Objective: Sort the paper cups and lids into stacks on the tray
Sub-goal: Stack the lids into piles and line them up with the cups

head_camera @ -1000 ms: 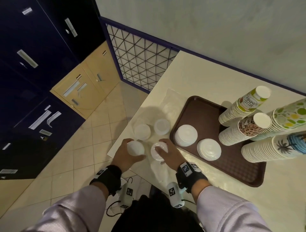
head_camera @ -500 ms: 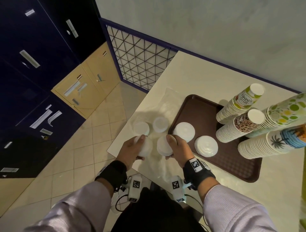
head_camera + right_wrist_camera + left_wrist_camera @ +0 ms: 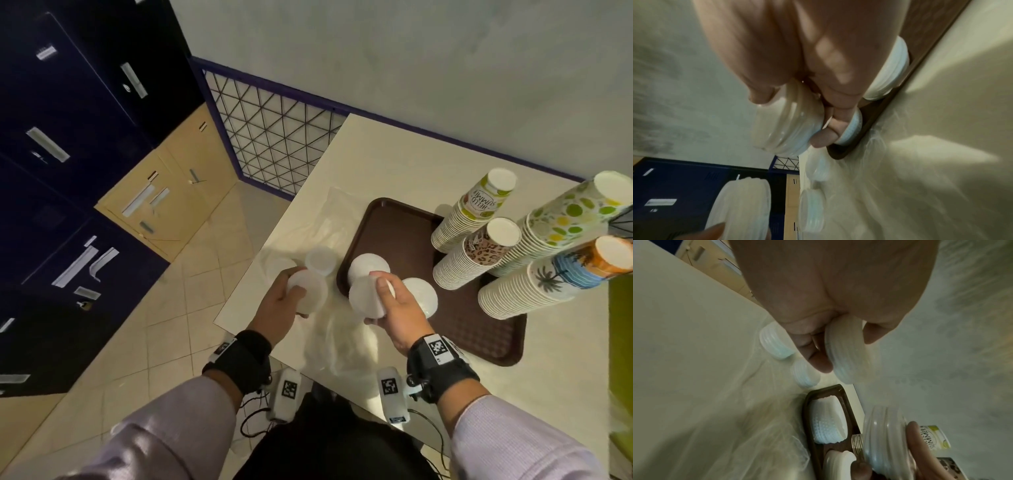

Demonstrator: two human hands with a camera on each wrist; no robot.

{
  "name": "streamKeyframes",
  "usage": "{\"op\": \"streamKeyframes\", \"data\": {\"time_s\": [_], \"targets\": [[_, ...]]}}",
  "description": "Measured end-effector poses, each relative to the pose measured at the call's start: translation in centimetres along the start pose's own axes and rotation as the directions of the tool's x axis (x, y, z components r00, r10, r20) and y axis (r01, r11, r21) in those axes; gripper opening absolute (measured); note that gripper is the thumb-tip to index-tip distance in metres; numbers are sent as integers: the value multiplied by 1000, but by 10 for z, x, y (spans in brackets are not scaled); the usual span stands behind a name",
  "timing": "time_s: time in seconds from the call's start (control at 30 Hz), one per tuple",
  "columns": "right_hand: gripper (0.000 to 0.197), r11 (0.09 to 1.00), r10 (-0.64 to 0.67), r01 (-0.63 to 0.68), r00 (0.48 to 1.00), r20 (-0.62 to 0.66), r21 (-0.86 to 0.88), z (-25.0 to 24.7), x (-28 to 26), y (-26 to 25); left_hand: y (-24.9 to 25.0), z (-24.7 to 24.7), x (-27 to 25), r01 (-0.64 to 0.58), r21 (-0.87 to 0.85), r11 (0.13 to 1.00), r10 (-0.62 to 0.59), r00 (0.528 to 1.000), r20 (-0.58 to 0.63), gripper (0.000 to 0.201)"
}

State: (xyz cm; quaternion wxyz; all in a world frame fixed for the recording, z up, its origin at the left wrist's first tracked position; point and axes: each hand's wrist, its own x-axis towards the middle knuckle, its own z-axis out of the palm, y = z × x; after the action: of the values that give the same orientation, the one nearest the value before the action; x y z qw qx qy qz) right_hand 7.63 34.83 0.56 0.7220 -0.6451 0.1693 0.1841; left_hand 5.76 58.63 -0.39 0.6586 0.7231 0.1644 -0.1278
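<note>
My left hand [image 3: 284, 301] grips a short stack of white lids [image 3: 308, 291] [image 3: 849, 353] above the table's left corner. My right hand [image 3: 394, 305] holds another stack of white lids [image 3: 364, 296] [image 3: 785, 123] over the near-left edge of the brown tray [image 3: 479, 329]. Two lid stacks [image 3: 370, 265] [image 3: 424, 294] sit on the tray. Two more lid stacks [image 3: 320, 261] [image 3: 279, 267] lie on clear plastic on the table. Several tall stacks of patterned paper cups [image 3: 476, 253] stand on the tray's right side.
Crumpled clear plastic wrap [image 3: 329, 339] covers the table beside the tray. The table's left edge [image 3: 239, 294] drops to a tiled floor. A wire grid panel [image 3: 270, 137] and dark lockers [image 3: 68, 137] stand to the left; the wall is behind.
Both hands have lifted their lid stacks off the table. The right hand has carried its stack right, toward the tray; the left has risen slightly.
</note>
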Motion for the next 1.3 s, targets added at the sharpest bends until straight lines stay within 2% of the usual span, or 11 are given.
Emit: {"op": "streamKeyframes", "data": {"time_s": [0.1,0.3,0.47,0.6,0.67,0.77,0.83,0.9,1.03,1.2,1.3], "targets": [[27,998,-7,8,1000,-21,59,-10,4,-2,8,9,-1,-8,-17,1000,9,1000,20,44],[52,898,117,-123,992,40,422,-34,0,-16,36,41,-2,1,-174,985,23,991,132,50],[52,921,21,-13,1000,-16,388,-51,-8,-22,58,67,-2,-31,-160,987,63,977,202,47],[56,954,-41,84,987,-153,289,-82,-11,-7,62,71,0,-56,-161,985,85,980,181,47],[51,972,14,54,957,-290,227,-104,-15,4,59,70,3,-39,-185,982,70,984,166,45],[40,972,187,-82,841,-507,222,-135,-17,22,55,72,5,-17,-177,984,48,983,175,38],[36,950,297,-173,755,-584,259,-149,-15,34,51,78,5,-19,-148,989,48,979,197,39],[35,931,357,-219,718,-597,293,-155,-11,37,50,85,6,-23,-97,995,43,976,212,42],[19,968,193,-250,774,-603,-11,-161,3,38,47,100,4,17,-36,999,-7,967,253,53],[49,884,89,-344,789,-608,-317,-164,16,37,46,116,2,67,-13,998,-61,962,266,54],[50,840,57,-349,818,-572,-415,-168,24,35,49,122,1,76,17,997,-78,958,277,55]]}}
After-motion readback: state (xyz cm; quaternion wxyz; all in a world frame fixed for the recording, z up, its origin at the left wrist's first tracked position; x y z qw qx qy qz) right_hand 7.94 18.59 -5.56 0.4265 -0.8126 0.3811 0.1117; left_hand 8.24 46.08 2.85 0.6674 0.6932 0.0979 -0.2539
